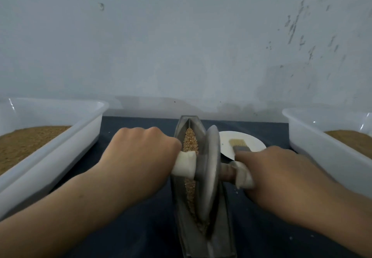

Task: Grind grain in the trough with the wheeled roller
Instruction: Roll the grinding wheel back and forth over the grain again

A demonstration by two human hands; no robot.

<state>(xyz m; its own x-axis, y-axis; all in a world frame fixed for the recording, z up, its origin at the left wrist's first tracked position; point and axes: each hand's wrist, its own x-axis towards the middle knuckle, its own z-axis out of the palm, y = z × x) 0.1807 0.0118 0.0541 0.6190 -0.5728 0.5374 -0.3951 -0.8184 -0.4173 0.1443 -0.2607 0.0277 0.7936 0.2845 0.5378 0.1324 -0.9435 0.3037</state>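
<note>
A long grey metal trough [221,227] runs away from me down the middle of the dark table. Brown grain [190,143] lies along its groove. A grey metal wheel [210,169] stands upright in the groove, about midway along. Its axle carries a white-wrapped handle on each side. My left hand [141,157] grips the left handle [185,164]. My right hand [281,179] grips the right handle [244,177], with the forefinger stretched out along the top.
A white tub [66,149] with brown grain stands at the left, another white tub [314,143] with grain at the right. Behind the wheel a white plate [227,145] holds a small brush [239,145]. A pale wall closes the back.
</note>
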